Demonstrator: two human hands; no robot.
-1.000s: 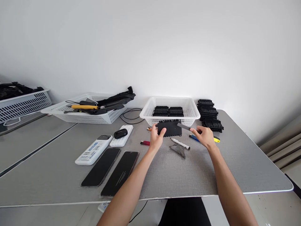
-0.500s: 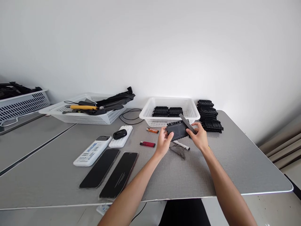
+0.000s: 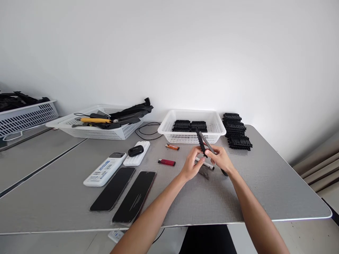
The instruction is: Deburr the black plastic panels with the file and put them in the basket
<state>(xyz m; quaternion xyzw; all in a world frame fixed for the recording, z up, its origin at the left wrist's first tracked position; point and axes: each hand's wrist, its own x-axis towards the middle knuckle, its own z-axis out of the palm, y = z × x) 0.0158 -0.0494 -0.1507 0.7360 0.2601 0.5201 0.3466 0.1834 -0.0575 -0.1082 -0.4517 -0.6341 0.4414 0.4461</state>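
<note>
My left hand (image 3: 190,165) is closed on a black plastic plate (image 3: 200,141) with toothed edges, held edge-on above the table. In my right hand (image 3: 221,159) is a flat grey file (image 3: 207,139), its blade slanting up and left close beside the plate. The dark end of its handle pokes out below the right palm. The right fingertips are at the plate's lower end; whether blade and plate touch I cannot tell. Beneath the hands lie a white marker (image 3: 209,164) and a dark scrap or pile of shavings (image 3: 203,172), both partly hidden.
Behind the hands, a white basket (image 3: 165,129) contains several black plates (image 3: 181,125). More plates are stacked (image 3: 239,142) at its right. Left are two lighters, a red one (image 3: 166,162) and an orange one (image 3: 172,146), phones (image 3: 134,197), power banks (image 3: 104,170) and a tool basket (image 3: 90,132).
The plate has turned from showing its broad face to edge-on. My left hand has shifted right, bringing the hands closer together, and the file has swung steeper, with its handle end now showing.
</note>
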